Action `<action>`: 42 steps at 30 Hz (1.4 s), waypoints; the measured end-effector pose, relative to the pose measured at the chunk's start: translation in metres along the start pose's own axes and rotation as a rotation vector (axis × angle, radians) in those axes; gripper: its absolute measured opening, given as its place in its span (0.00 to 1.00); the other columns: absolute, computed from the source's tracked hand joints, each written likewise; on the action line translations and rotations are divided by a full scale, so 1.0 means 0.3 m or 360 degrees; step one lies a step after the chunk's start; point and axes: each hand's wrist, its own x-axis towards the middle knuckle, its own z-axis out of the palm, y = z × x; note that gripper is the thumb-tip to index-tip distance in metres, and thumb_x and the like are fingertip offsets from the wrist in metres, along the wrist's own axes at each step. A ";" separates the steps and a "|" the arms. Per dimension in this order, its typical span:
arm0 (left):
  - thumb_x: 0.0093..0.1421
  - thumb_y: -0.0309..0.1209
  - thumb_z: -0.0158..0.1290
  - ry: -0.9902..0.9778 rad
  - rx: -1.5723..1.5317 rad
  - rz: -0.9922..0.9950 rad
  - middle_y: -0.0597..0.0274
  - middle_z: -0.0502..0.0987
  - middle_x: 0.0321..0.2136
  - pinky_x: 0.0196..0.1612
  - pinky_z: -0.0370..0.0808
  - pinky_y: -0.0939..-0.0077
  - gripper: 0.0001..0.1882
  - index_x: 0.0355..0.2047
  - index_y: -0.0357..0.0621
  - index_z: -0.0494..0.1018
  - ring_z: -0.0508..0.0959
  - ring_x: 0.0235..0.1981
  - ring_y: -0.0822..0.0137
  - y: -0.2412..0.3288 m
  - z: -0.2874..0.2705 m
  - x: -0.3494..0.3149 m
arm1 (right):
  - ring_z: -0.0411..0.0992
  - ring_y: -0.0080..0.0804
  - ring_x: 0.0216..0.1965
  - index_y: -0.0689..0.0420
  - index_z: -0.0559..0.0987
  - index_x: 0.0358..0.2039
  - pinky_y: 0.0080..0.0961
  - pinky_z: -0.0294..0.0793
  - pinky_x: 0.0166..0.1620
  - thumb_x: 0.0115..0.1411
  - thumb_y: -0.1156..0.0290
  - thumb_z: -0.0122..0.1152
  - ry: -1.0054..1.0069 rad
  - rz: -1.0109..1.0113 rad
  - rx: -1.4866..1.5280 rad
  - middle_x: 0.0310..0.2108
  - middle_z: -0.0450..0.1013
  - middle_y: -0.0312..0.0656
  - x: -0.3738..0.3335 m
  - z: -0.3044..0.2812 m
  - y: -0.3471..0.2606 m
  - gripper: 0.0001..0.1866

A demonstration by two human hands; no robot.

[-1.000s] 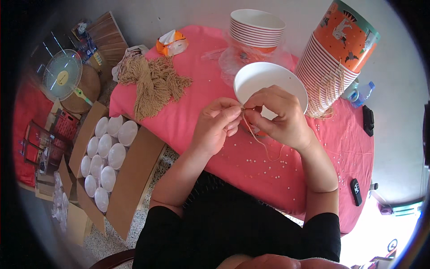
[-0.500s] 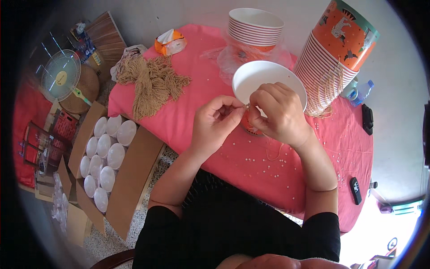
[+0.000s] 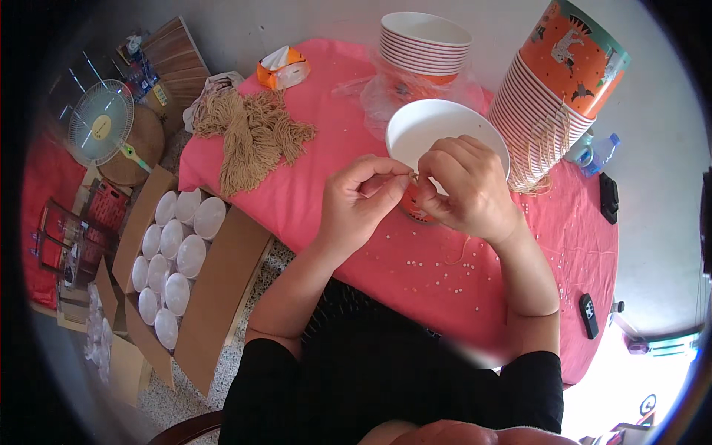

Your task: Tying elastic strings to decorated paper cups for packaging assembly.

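Fingertips pinched, my left hand [image 3: 354, 204] and my right hand [image 3: 469, 191] meet over the near side of a white-lined paper bucket [image 3: 415, 127] with an orange printed outside. Between them is a tiny end of thin tan cord, mostly covered by the fingers. A loose length of the cord [image 3: 465, 248] hangs below my right hand against the pink cloth. Small pale beads [image 3: 437, 283] lie scattered nearby. To the left rests a bundle of tan cords [image 3: 248, 141].
Nested buckets [image 3: 426, 52] stand behind; a taller leaning stack [image 3: 523, 96] with cords hanging on it is at right. A remote [image 3: 588, 315] lies near the right edge. On the floor, left, sits a carton [image 3: 215, 297] of clear plastic cups beside a fan [image 3: 101, 122].
Both hands have shifted very slightly to the right, still pinched together at the cord. The buckets and the cord bundle stay in place.
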 end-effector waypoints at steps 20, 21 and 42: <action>0.58 0.20 0.58 0.0008 0.0163 0.0185 0.68 0.73 0.34 0.32 0.64 0.88 0.08 0.39 0.39 0.77 0.68 0.29 0.83 0.003 -0.029 0.013 | 0.71 0.37 0.25 0.58 0.72 0.28 0.33 0.70 0.28 0.40 0.74 0.63 0.0071 -0.0065 -0.0153 0.24 0.68 0.40 0.009 -0.045 0.012 0.13; 0.58 0.20 0.58 0.0009 0.0163 0.0187 0.68 0.73 0.34 0.32 0.64 0.88 0.08 0.39 0.39 0.77 0.68 0.29 0.83 0.011 -0.027 0.021 | 0.71 0.37 0.25 0.58 0.73 0.29 0.33 0.70 0.29 0.40 0.74 0.63 0.0061 -0.0081 -0.0149 0.24 0.68 0.40 0.008 -0.048 0.009 0.13; 0.63 0.26 0.54 -0.0295 -0.0141 -0.0258 0.69 0.74 0.35 0.42 0.68 0.86 0.08 0.41 0.36 0.73 0.72 0.37 0.80 0.045 -0.036 0.044 | 0.73 0.41 0.26 0.57 0.76 0.28 0.36 0.70 0.29 0.49 0.72 0.65 -0.0154 0.0234 0.0161 0.24 0.72 0.42 0.007 -0.061 -0.020 0.07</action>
